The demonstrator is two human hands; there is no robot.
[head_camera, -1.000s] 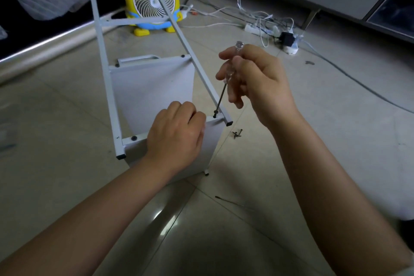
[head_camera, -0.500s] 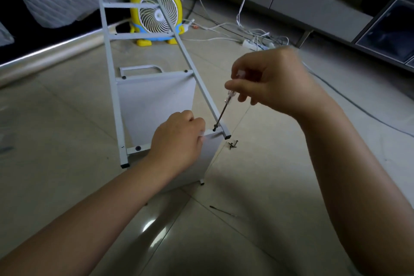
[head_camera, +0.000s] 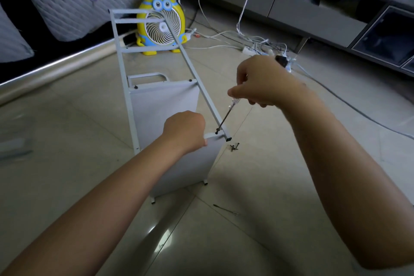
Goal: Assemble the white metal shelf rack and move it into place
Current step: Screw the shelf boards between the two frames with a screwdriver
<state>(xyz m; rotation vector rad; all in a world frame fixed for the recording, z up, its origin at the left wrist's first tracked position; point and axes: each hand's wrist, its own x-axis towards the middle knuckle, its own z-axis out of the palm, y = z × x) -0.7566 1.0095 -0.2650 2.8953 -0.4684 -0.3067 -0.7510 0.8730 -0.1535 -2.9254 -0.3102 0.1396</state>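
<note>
Shelf rack [head_camera: 163, 101] ~half done, top rails [head_camera: 139, 49] bare: our L hand [head_camera: 183, 131] clamps near shelf [head_camera: 186, 170], R hand [head_camera: 262, 83] pinches screwdriver [head_camera: 226, 117] at corner screw [head_camera: 216, 132].

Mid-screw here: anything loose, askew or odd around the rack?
Yes: a few loose black screws lie on the floor just beside the rack, at its near right corner, where they could easily get scattered. A thin dark rod lies on the tiles nearer the camera. The rack itself looks straight.

White rack [head_camera: 164, 105]; yellow-blue fan [head_camera: 161, 23] (spiral grille); black screws [head_camera: 234, 147].
</note>
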